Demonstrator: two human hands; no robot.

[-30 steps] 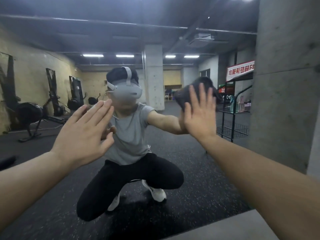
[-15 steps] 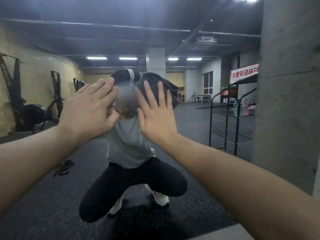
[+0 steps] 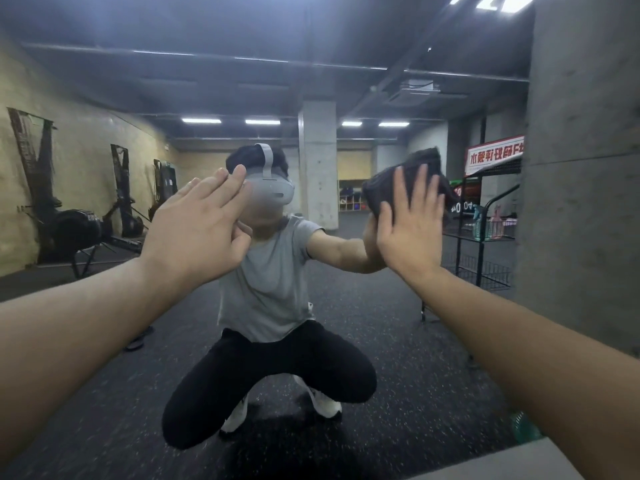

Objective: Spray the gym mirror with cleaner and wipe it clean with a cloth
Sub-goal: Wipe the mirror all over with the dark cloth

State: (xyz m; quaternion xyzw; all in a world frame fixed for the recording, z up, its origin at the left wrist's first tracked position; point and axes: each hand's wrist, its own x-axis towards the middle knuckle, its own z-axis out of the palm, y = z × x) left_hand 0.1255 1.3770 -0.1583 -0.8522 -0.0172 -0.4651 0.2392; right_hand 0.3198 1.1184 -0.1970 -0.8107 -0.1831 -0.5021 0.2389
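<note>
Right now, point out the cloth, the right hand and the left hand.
dark cloth (image 3: 382,188): head view, bunched upper left part.
right hand (image 3: 410,233): head view, back of hand.
left hand (image 3: 194,237): head view, back of hand.

Red-bordered banner (image 3: 494,154) above rack: Chinese characters, mirror-reversed, not reliably readable. Reversed digits (image 3: 463,206) below, unclear.

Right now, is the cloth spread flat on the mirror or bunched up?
Bunched. The dark cloth bulges in thick folds beyond the straight fingers of the right hand, which presses it against the mirror.

Gym: wall mirror (image 3: 346,81), rowing machines (image 3: 69,230) along wall, speckled rubber floor (image 3: 415,393), concrete pillar (image 3: 318,161).
</note>
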